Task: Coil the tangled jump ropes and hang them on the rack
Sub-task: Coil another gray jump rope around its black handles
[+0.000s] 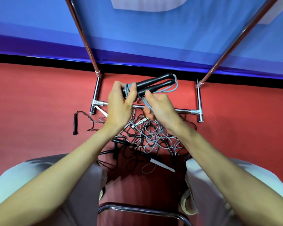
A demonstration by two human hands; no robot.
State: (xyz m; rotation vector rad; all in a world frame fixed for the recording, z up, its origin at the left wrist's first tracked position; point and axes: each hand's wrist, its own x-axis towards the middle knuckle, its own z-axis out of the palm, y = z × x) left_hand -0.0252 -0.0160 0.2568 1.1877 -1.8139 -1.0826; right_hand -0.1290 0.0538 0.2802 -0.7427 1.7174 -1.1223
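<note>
I hold a grey jump rope with two black handles (155, 84) above the floor. My left hand (121, 101) grips the handles and the grey cord wound around them. My right hand (158, 106) pinches a grey cord strand (146, 104) that runs down from the bundle. A grey loop (173, 88) sticks out past the handle ends. Below my hands lies a tangled pile of black and grey ropes (147, 137) on the red floor. The chrome rack (198, 101) stands just behind the pile, its uprights rising to the left and right.
A loose black handle (75, 123) lies on the floor at the left. A white handle (162, 166) lies near my knees. A chrome chair rail (137, 209) curves below me. A blue padded wall (137, 38) closes off the far side.
</note>
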